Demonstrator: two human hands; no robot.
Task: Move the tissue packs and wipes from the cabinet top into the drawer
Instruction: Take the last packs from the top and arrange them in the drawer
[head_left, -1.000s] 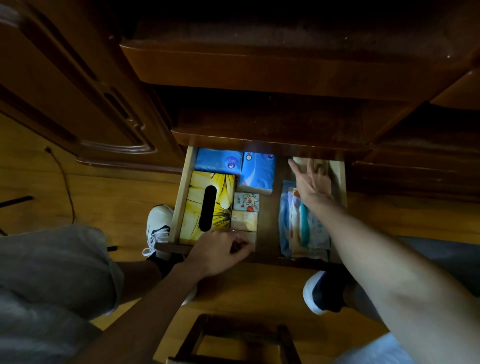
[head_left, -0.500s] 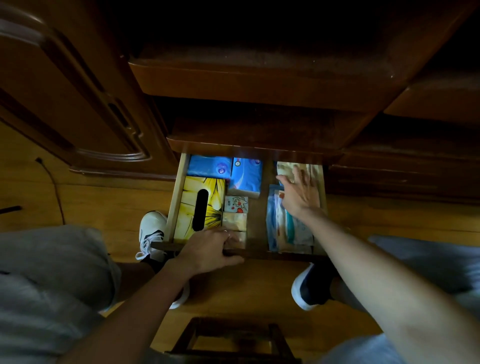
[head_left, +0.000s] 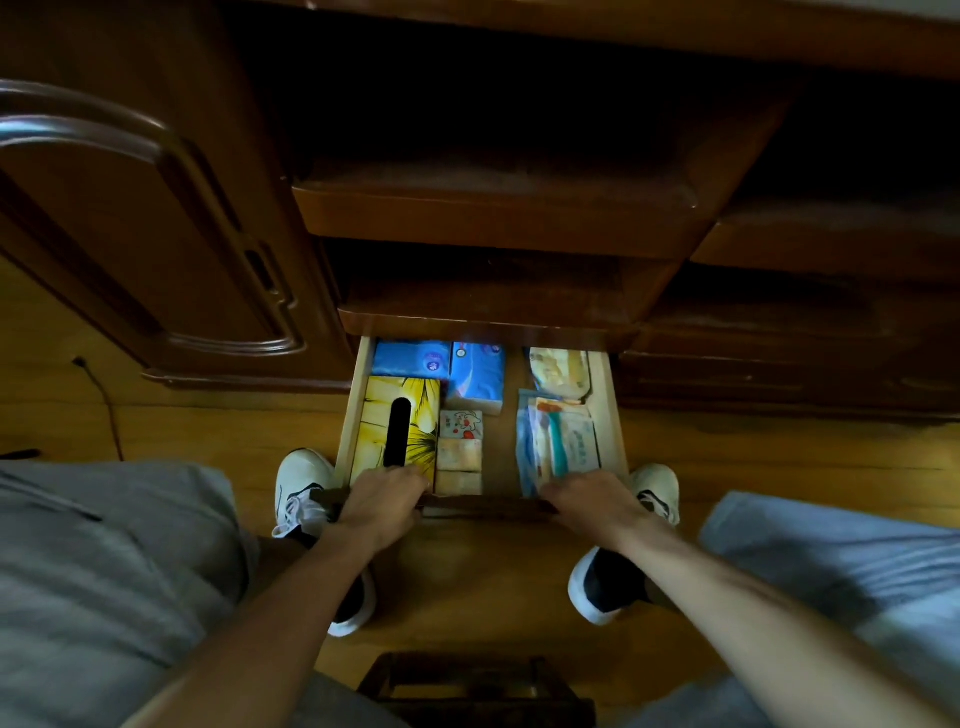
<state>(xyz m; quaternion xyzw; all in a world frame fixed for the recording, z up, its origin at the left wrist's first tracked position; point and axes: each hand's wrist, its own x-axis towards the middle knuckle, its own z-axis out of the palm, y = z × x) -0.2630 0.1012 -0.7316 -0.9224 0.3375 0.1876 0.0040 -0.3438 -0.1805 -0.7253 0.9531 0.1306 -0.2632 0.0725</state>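
Note:
The wooden drawer (head_left: 609, 410) stands pulled out below the dark cabinet. Inside lie a yellow flower-print tissue box (head_left: 415, 415), two blue tissue packs (head_left: 413, 358) (head_left: 477, 374) at the back, three small pocket packs (head_left: 460, 452) in a column, a yellowish wipes pack (head_left: 558, 370) at the back right and a pile of blue-white wipes packs (head_left: 563, 449). My left hand (head_left: 379, 506) grips the drawer's dark front edge (head_left: 488, 505) on the left. My right hand (head_left: 597, 501) grips the same edge on the right.
A carved cabinet door (head_left: 135, 249) stands at the left. Open dark shelves (head_left: 493, 208) sit above the drawer. My white shoes (head_left: 304, 483) (head_left: 657, 488) flank the drawer on the wood floor. A dark stool (head_left: 467, 686) is below me, and a cable (head_left: 104, 405) runs at the left.
My right hand left the wipes at the back right and came down onto the drawer's front edge. My left hand stayed on the front edge.

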